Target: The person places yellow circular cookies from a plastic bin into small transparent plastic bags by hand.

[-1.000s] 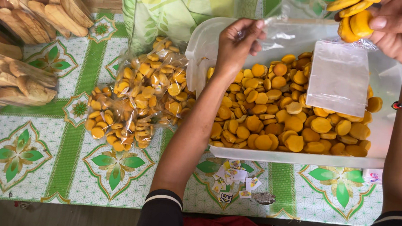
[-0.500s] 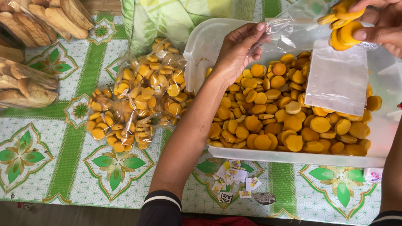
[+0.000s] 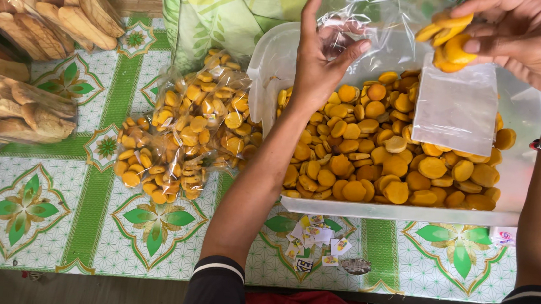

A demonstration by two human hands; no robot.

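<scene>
Left hand (image 3: 322,58) now higher, grip pinching clear bag (image 3: 450,106); right hand (image 3: 526,38) gripping yellow biscuits (image 3: 446,40) above

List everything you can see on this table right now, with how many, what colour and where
clear plastic bag: one, transparent, held open above the tub
round biscuits: many, orange-yellow, loose in the tub
plastic tub: one, translucent white, right half of the table
packed biscuit bags: several, clear with orange-yellow biscuits, left of the tub
long biscuit bags: several, clear with pale brown biscuits, far left
small paper labels: a small heap, white, in front of the tub
green patterned bag: one, top centre
tablecloth: one, white with green leaf pattern
left hand: holds the bag's mouth
right hand: holds a few biscuits at the bag's mouth
</scene>
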